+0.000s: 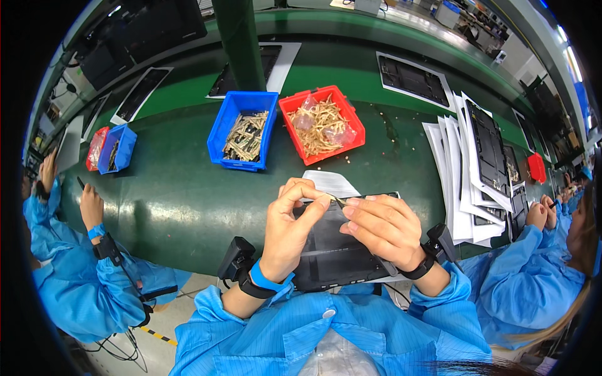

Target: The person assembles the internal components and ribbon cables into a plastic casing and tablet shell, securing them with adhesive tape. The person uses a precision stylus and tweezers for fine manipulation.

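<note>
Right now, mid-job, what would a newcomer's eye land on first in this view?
Probably the bright red bin of tan strips, with the blue bin of thin pieces on its left, both on the green table, upper centre. Next, the left hand and right hand, close together at a small thin piece above the black panel. Then the uneven stack of white sheets and black panels to the right.

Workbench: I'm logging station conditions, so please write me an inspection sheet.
Surface: green bench, glossy with reflections
Work items: black panel below the hands; blue bin and red bin holding thin strips
Clutter: uneven stack of panels and white sheets, right; more panels along the far side
Hands: left hand pinches a small piece, too small to identify; right hand has fingertips close by
Cables: dark cables, lower left
Surroundings: co-workers in blue either side
</note>
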### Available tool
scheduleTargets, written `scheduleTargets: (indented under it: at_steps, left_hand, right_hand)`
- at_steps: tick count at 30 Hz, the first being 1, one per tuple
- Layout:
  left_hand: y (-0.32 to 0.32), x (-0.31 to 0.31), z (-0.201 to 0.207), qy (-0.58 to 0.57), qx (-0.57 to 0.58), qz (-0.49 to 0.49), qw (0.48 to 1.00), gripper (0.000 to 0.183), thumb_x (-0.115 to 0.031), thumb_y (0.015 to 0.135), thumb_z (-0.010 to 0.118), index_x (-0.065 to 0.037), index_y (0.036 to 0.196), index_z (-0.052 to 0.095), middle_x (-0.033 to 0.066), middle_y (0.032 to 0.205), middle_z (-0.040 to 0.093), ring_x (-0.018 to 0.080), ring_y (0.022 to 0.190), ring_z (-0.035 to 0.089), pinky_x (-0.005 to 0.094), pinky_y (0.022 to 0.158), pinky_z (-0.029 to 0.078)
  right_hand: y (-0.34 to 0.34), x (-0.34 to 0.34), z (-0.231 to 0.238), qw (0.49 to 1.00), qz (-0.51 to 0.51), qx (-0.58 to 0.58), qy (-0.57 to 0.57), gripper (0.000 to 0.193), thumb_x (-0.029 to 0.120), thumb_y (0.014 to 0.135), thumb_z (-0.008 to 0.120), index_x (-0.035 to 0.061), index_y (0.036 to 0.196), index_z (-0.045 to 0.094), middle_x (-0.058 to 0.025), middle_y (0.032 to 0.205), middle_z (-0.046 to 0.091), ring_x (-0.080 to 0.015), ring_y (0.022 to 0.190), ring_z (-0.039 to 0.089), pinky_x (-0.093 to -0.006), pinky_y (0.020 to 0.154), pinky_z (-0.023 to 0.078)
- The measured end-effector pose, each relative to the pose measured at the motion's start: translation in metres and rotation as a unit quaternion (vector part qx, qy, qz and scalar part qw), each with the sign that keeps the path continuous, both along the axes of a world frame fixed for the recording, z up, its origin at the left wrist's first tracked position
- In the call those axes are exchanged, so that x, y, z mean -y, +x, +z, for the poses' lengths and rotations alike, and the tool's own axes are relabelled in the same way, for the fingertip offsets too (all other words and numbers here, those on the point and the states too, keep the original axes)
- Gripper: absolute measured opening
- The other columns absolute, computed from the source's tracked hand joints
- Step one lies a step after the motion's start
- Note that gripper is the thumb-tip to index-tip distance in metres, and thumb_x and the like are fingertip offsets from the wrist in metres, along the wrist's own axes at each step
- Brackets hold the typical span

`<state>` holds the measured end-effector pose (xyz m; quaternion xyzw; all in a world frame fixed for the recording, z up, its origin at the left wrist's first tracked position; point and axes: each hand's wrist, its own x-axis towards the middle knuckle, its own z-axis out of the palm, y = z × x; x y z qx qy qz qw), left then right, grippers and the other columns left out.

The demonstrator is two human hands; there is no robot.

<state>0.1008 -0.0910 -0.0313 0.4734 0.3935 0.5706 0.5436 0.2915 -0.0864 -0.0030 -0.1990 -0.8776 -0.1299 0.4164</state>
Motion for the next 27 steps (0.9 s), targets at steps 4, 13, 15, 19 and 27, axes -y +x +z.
scheduleTargets:
  at_steps: [4,13,15,19,27]
  left_hand:
    - [-0.021,0.001,0.006,0.038,-0.033,0.022,0.999,0.002,-0.005,0.092,0.058,-0.003,0.092,0.059,0.0033,0.099,0.056,0.0099,0.093,0.050,0.0251,0.086,0.039]
    - [-0.053,0.026,-0.018,0.253,-0.604,0.113,0.748,0.019,-0.013,0.078,0.073,-0.014,0.097,0.073,0.0062,0.116,0.061,0.0307,0.121,0.048,0.0542,0.104,0.027]
    - [-0.054,0.028,-0.021,0.246,-0.636,0.126,0.720,0.022,-0.017,0.077,0.074,-0.015,0.099,0.073,0.0053,0.119,0.061,0.0302,0.126,0.046,0.0592,0.106,0.023]
    - [-0.056,0.029,-0.026,0.242,-0.630,0.126,0.727,0.023,-0.017,0.077,0.074,-0.013,0.100,0.073,0.0042,0.118,0.061,0.0294,0.126,0.046,0.0593,0.107,0.023]
    - [-0.057,0.028,-0.030,0.250,-0.627,0.129,0.726,0.026,-0.019,0.075,0.074,-0.012,0.100,0.071,0.0023,0.115,0.061,0.0272,0.123,0.048,0.0623,0.105,0.024]
  right_hand:
    - [-0.001,-0.004,0.003,0.992,0.010,-0.087,-0.094,0.028,0.009,0.074,0.080,0.0056,0.097,0.065,-0.0096,0.099,0.072,-0.0247,0.094,0.069,-0.0367,0.079,0.055]
    - [-0.038,-0.016,-0.031,0.805,-0.021,-0.255,-0.535,0.011,0.003,0.080,0.075,-0.0033,0.087,0.071,-0.0081,0.084,0.071,-0.0126,0.077,0.067,-0.0254,0.069,0.052]
    - [-0.042,-0.020,-0.040,0.804,-0.022,-0.247,-0.541,0.010,0.003,0.080,0.075,-0.0027,0.087,0.070,-0.0085,0.086,0.072,-0.0123,0.078,0.067,-0.0252,0.071,0.052]
    - [-0.049,-0.022,-0.050,0.799,-0.026,-0.239,-0.552,0.009,0.003,0.081,0.075,-0.0024,0.086,0.069,-0.0092,0.088,0.073,-0.0124,0.079,0.067,-0.0256,0.073,0.053]
    - [-0.052,-0.021,-0.052,0.807,-0.033,-0.234,-0.542,0.010,0.003,0.082,0.075,-0.0023,0.087,0.069,-0.0093,0.088,0.073,-0.0132,0.080,0.068,-0.0256,0.071,0.054]
